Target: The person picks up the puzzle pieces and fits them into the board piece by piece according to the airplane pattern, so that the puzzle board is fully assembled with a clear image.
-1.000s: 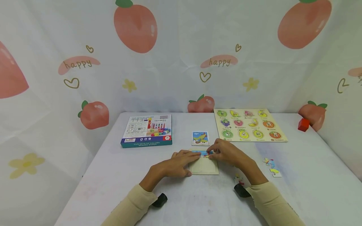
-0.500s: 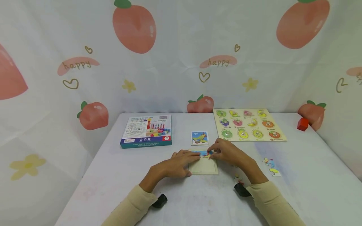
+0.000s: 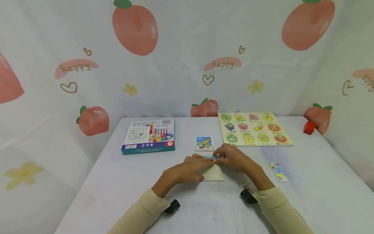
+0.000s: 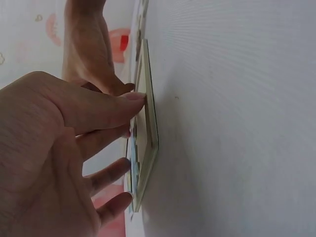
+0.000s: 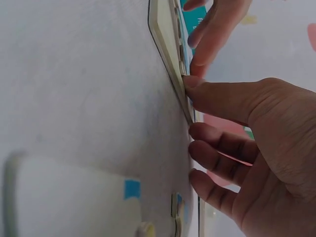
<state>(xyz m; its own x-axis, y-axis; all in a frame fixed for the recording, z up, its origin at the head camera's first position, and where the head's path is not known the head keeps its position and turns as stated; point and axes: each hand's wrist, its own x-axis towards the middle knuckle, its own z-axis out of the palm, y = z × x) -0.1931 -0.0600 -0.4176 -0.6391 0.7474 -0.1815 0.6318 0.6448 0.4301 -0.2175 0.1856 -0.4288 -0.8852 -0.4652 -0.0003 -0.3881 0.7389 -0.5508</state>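
Observation:
A wooden puzzle tray [image 3: 212, 175] lies on the table in front of me, with blue printed puzzle pieces along its far edge. My left hand [image 3: 191, 169] lies over the tray's left part, its fingers fairly straight and their tips on the pieces. In the left wrist view, its thumb [image 4: 116, 106] reaches the near rim. My right hand [image 3: 233, 158] pinches a small blue and red puzzle piece [image 3: 215, 158] between thumb and fingertips at the far right corner. The left fingertips touch or almost touch that piece. Behind the tray lies a square airplane picture [image 3: 204, 143].
Loose puzzle pieces lie at the right [image 3: 277, 171], others beside my right wrist [image 3: 243, 186]. A boxed bead set [image 3: 149, 136] stands back left. A fruit puzzle board [image 3: 253, 129] and a red cube [image 3: 308, 127] are back right, before a printed cloth backdrop [image 3: 175, 81].
My left hand has slid right along the tray, its fingertips now near the right hand's. The right hand stays at the far right corner. The head view has shifted slightly.

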